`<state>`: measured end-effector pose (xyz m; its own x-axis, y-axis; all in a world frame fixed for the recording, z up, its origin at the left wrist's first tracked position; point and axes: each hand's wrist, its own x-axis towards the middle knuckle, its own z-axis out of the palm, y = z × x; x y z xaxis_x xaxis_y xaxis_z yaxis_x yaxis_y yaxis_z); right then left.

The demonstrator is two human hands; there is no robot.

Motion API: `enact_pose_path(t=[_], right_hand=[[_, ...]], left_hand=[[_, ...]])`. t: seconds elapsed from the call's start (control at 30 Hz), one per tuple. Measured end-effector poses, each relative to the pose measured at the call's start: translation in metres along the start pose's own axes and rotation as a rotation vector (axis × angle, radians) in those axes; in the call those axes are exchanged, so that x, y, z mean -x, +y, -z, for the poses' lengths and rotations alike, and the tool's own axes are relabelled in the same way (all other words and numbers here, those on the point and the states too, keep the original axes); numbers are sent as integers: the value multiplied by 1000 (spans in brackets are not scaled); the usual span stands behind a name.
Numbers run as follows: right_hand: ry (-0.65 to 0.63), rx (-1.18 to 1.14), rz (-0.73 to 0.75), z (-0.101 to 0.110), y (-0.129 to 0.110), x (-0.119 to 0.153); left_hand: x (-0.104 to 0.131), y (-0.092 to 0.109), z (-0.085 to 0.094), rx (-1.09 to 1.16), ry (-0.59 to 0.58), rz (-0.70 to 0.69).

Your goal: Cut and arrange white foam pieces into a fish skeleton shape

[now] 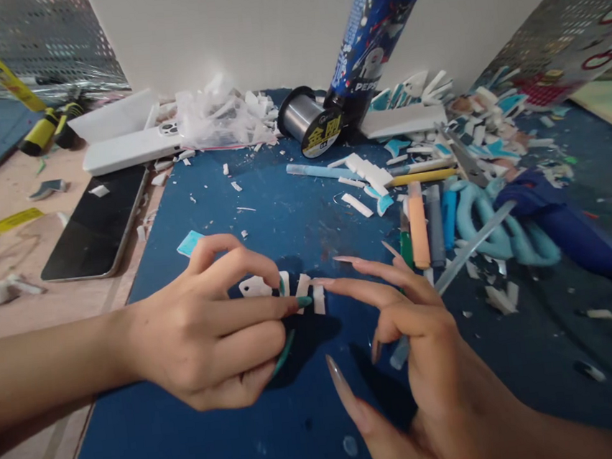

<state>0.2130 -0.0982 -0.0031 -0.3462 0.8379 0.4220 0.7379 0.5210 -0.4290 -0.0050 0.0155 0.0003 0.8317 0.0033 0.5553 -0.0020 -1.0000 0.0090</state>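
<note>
My left hand [212, 329], with teal nails, reaches in from the left, its fingers bent and close together. Its fingertips press at a small white strip [303, 284] on the dark blue mat [198, 456]. Another short white strip [319, 300] lies just right of these fingertips. Beside the bent fingers is a white pointed piece [254, 287] with a small hole, partly covered. My right hand [403, 343], with long clear nails, is open with fingers spread. One of its fingertips meets the strips' upper end; the thumb is held apart.
At the back stand a Pepsi bottle [374, 42] and a line spool [311, 122]. A black phone [97, 224] lies at the left. On the right are a blue glue gun [570, 222], blue-handled scissors [479, 224], several coloured sticks and heaped white scraps [491, 125].
</note>
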Motion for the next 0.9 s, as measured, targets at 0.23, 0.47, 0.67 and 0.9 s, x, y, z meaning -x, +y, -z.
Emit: enact_pose_path(t=[0.23,0.47,0.67,0.9], right_hand=[[16,-9,-5,-1,0,1],[17,7,0,-1,1,1],[15,18,-4,-1,1,0],[8,8,-8,-1,1,1]], left_hand=[[3,0,-1,78,13,61],[3,-1,-2,200,28,159],[2,-1,0,308,50,239],[-2,-6,8,531,78,343]])
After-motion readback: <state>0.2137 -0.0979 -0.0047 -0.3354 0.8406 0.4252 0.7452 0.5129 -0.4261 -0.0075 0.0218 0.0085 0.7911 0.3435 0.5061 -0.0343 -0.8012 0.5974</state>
